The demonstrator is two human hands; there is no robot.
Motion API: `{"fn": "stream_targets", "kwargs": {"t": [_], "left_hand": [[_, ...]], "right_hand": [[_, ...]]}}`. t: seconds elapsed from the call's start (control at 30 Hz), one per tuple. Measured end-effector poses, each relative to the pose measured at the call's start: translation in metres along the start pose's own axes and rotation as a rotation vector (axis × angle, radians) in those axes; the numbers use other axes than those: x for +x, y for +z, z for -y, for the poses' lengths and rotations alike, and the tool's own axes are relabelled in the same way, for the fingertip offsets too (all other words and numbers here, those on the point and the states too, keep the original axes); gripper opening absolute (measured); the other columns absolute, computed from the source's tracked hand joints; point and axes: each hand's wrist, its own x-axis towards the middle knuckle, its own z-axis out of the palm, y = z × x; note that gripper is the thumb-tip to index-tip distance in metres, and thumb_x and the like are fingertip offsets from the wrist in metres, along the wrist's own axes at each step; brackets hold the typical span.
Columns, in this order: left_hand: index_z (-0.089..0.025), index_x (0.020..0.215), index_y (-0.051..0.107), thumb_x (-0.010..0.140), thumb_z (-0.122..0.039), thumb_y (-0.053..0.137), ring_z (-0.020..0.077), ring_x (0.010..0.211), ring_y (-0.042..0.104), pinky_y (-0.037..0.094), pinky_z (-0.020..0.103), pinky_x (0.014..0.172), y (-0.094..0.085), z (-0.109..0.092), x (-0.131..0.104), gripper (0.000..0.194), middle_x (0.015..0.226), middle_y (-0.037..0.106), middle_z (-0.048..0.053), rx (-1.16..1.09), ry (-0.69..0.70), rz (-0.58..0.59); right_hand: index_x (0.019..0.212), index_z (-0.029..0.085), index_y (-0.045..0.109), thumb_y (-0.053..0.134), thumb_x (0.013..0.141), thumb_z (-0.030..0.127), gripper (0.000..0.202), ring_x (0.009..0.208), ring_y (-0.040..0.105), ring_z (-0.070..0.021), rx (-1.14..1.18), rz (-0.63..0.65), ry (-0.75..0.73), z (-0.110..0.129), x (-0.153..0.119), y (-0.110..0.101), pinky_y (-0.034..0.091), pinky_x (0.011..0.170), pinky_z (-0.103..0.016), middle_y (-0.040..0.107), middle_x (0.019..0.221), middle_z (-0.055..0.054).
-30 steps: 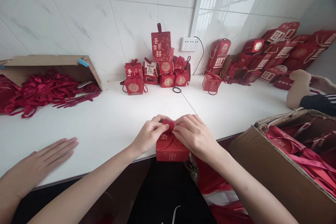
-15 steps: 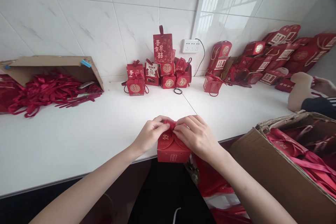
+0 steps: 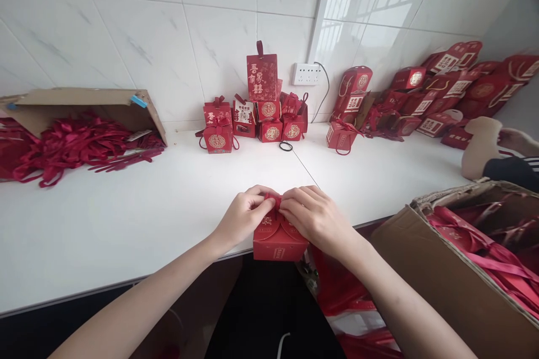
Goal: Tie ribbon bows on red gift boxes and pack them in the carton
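"Two hands on one box: how does your grip stand?"

"Closed on both sides. My left hand (image 3: 246, 214) pinches the narrow red ribbon (image 3: 275, 202) between thumb and fingers. My right hand (image 3: 314, 217) has bent fingers closed on it from the other side; its thumb is hidden."

"And the box?"

"The red cardboard box with curved top flaps (image 3: 280, 248) sits upright at the near edge of the white worktop (image 3: 189, 196), right under my fingers. Gold print shows on its flap."

"What's beyond it?"

"A thin black ring (image 3: 286, 146) lies flat, just in front of the group of small red gift boxes (image 3: 261, 78) by the tiled wall (image 3: 138, 39)."

"To your left?"

"An open brown cardboard tray (image 3: 84, 97), with a tangle of dark red ribbons (image 3: 80, 143) in it and spilling out."

"Right?"

"The deep brown carton (image 3: 446, 275), holding red boxes and ribbons. Behind it are another person's dark striped sleeve (image 3: 509, 171) and, farther back, a heap of red boxes (image 3: 455, 81)."
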Motion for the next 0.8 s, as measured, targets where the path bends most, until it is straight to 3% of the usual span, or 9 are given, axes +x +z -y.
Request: {"fn": "stream_targets", "kwargs": {"t": [0.5,0.67,0.8], "left_hand": [[-0.018,0.068,0.065,0.086,-0.032,0.047,0.0203,0.098,0.056,0.043,0.030,0.082,-0.002,0.003,-0.002,0.029,0.106,0.061,0.005,0.019,0.028,-0.027],[-0.019,0.059,0.061,0.086,-0.032,0.048,0.0222,0.102,0.050,0.041,0.031,0.083,-0.002,0.003,-0.004,0.033,0.104,0.059,0.006,0.212,0.099,-0.056],[-0.020,0.062,0.061,0.087,-0.029,0.046,0.0223,0.099,0.048,0.038,0.035,0.089,-0.002,0.002,-0.006,0.030,0.099,0.058,0.005,0.359,0.187,-0.098]], "right_hand": [[0.077,0.017,0.056,0.047,0.089,0.015,0.015,0.070,0.057,-0.0151,0.097,0.006,0.093,-0.010,-0.005,-0.007,0.045,0.070,-0.030,0.063,0.081,-0.006],[0.078,0.017,0.055,0.050,0.087,0.014,0.012,0.071,0.057,-0.0152,0.132,0.019,0.075,-0.017,-0.012,-0.012,0.045,0.069,-0.030,0.063,0.082,-0.005],[0.081,0.017,0.055,0.056,0.086,0.020,0.006,0.072,0.057,-0.0165,0.134,0.014,0.083,-0.016,-0.014,-0.013,0.046,0.070,-0.032,0.062,0.083,-0.006]]}}
